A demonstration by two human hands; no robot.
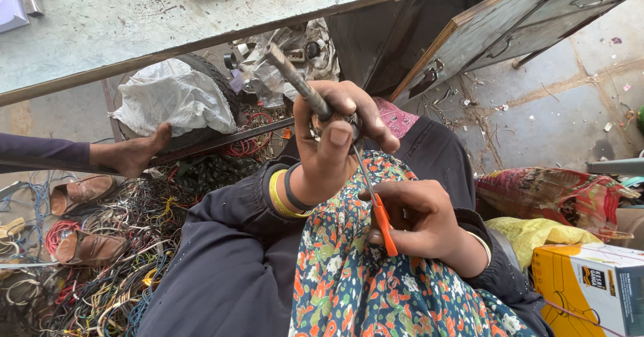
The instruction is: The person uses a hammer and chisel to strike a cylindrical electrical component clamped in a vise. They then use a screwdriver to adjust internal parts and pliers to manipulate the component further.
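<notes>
Our left hand (332, 146) is closed around a grey metal rod (295, 78), holding it raised and tilted in front of us so its lower end meets the tool. Our right hand (419, 219) grips orange-handled scissors (381, 217), blades pointing up to the rod's end by our left thumb. Both are held above our lap. A wire pile (114, 276) covers the floor to the left, under the tabletop (134, 21).

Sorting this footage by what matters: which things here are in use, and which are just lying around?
In use:
left hand gripping metal rod
right hand holding orange tool

Lying about:
wire heap
sandals
yellow box
white bag
bench
</notes>
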